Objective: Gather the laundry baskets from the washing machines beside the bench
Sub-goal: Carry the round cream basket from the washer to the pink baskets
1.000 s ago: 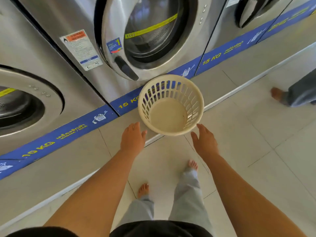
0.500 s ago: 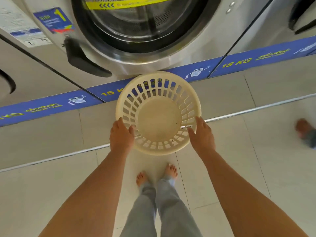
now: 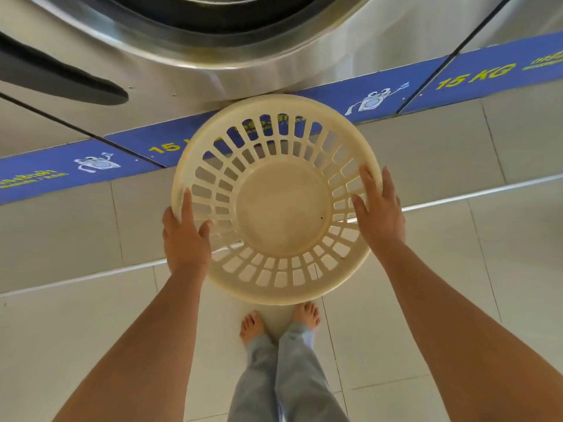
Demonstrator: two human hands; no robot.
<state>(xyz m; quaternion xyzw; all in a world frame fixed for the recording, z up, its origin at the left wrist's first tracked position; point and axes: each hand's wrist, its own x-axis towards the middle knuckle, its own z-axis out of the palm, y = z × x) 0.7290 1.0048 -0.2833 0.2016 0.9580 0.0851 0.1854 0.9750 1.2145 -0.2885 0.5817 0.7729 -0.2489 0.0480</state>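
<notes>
A round cream plastic laundry basket (image 3: 280,287) with slotted walls fills the middle of the view, empty inside. My left hand (image 3: 184,236) grips its left rim with the thumb inside the wall. On the opposite rim, my right hand (image 3: 379,214) holds on with fingers over the edge. The basket is held in front of a steel washing machine (image 3: 274,65), above the floor and over my bare feet (image 3: 280,322).
A blue strip (image 3: 475,77) marked 15 KG runs along the machines' base. Below it lies a grey tiled step (image 3: 457,147) with a metal edge, then pale floor tiles (image 3: 396,345). A black door handle (image 3: 61,77) sticks out at the upper left.
Both hands reached the basket's rim and closed on it. The basket has come up and closer to me, and my view has moved nearer the machine.
</notes>
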